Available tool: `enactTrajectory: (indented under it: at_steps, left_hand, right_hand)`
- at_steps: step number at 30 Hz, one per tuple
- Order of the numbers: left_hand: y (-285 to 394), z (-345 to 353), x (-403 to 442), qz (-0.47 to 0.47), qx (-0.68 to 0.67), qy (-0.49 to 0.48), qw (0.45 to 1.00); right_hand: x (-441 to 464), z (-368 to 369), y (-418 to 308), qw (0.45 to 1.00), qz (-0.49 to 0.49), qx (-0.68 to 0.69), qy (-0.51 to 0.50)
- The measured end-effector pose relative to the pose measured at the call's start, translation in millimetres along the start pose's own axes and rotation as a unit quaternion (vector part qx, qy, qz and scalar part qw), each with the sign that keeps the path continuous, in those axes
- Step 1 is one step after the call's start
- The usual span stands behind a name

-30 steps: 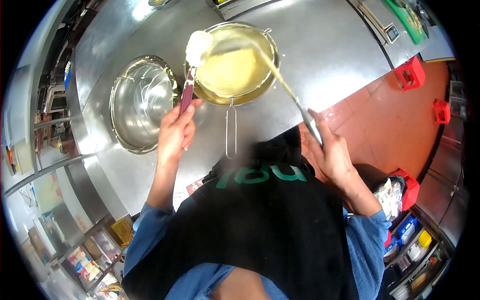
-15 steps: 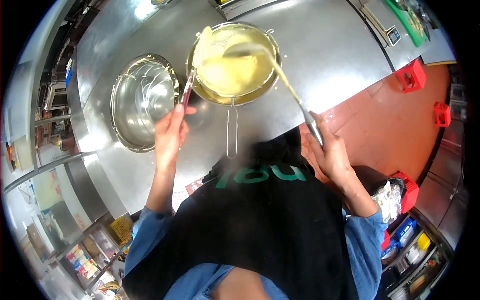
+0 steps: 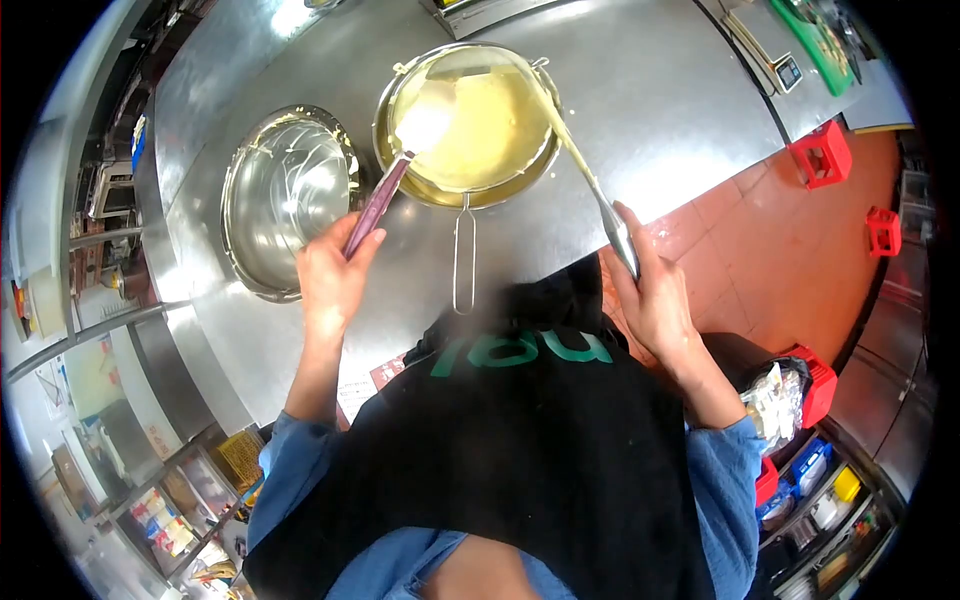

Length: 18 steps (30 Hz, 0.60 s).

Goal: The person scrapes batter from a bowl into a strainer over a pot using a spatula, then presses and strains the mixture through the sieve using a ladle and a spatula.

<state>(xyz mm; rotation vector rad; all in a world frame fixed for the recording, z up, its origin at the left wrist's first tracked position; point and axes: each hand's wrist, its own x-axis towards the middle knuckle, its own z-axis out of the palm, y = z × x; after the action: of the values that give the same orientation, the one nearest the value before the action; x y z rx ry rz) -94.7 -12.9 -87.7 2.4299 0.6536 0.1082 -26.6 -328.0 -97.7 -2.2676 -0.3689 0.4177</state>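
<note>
My left hand (image 3: 333,272) is closed around the purple handle of a spatula (image 3: 378,207), whose pale blade lies over the left side of a sieve. My right hand (image 3: 655,297) grips a long-handled metal spoon (image 3: 614,230). Yellow smears coat its shaft, and its head is at the far side of the sieve, partly lost in the mixture. The wire sieve (image 3: 465,255) rests on a metal bowl (image 3: 535,180), its loop handle pointing toward me. Smooth yellow mixture (image 3: 490,130) fills the sieve. What lies beneath the mesh is hidden.
Left of the sieve stands a large steel bowl (image 3: 290,190) with pale streaks inside. All this is on a steel worktop (image 3: 650,110). A digital scale (image 3: 787,72) and a green board (image 3: 815,45) are at the far right. Red stools (image 3: 822,153) stand on the tiled floor.
The spatula has turned, its blade moving from the sieve's left rim to over the mixture. The spoon's head has shifted toward the far side of the sieve. Both hands keep their tools.
</note>
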Motion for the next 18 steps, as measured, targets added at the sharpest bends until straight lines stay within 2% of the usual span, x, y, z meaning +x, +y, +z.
enactTrajectory:
  at_steps: [7, 11, 14, 18]
  left_hand:
    - [14, 3, 0, 0.023, 0.058, 0.023, 0.998]
    - [13, 11, 5, 0.068, 0.067, 0.05, 0.994]
    - [24, 11, 10, 0.029, 0.08, 0.037, 0.996]
    - [24, 17, 18, 0.05, 0.063, 0.058, 0.995]
  right_hand:
    - [0, 16, 6, 0.997, -0.076, 0.007, 0.025]
    - [-3, 17, 3, 0.997, -0.067, 0.019, 0.01]
    - [-4, 18, 6, 0.996, -0.09, 0.003, 0.019]
    - [-11, 18, 12, 0.995, -0.097, -0.019, 0.011]
